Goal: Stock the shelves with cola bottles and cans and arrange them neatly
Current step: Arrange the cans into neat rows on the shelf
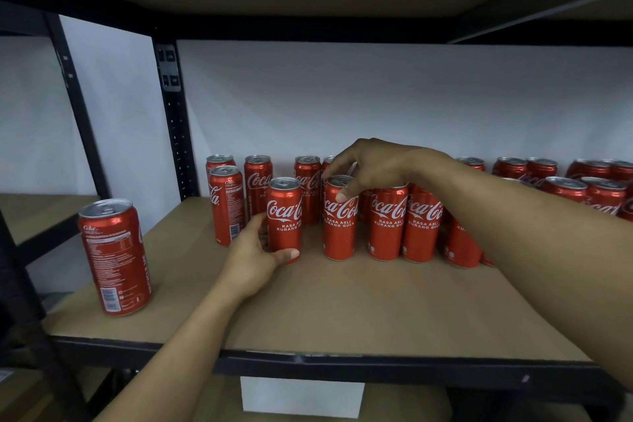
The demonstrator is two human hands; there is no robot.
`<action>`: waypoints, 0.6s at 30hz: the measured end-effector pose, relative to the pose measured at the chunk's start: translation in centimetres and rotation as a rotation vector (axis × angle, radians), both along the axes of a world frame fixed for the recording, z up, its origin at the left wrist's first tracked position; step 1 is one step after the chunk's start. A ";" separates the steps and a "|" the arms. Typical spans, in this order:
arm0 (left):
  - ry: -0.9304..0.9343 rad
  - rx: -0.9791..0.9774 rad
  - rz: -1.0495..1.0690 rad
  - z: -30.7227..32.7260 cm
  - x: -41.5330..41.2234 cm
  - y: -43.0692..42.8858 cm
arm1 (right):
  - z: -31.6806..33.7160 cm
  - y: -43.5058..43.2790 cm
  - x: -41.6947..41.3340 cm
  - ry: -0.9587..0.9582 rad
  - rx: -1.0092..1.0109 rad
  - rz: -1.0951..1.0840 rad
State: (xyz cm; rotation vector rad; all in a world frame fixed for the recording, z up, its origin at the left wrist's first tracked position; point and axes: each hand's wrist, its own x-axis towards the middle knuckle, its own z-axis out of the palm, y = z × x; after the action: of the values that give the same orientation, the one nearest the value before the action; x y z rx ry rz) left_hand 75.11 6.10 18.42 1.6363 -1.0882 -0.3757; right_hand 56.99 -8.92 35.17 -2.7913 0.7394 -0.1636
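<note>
Your left hand [255,257] is wrapped round the low part of a tall red metal cola can [286,212]. It stands up on the flat brown board shelf [342,312], a bit left of the middle. Your right hand [370,168] comes down from above and pinches the silver top of a second red cola can [339,229], just beside the first one on its right. That can stands at the left end of a front row of red cans [404,219]. Behind them more red cans [258,181] stand along the back edge by the white wall [376,96]. One lone red can [114,257] stands near the front left corner of the shelf, well apart from the others.
</note>
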 end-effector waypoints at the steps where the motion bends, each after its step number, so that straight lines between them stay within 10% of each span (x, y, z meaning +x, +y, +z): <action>1: 0.010 0.005 -0.009 0.1 0.1 -0.2 | 0.0 0.1 0.1 0.006 -0.017 -0.002; 18: 0.093 0.071 -0.127 0.6 0.2 -3.6 | -0.1 0.7 0.2 0.008 -0.114 -0.006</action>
State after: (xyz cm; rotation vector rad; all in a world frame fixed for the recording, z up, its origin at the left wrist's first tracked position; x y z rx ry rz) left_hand 75.36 2.51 19.02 1.6003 -1.1222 -0.5737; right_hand 57.24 -8.19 35.09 -2.8990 0.7631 -0.2013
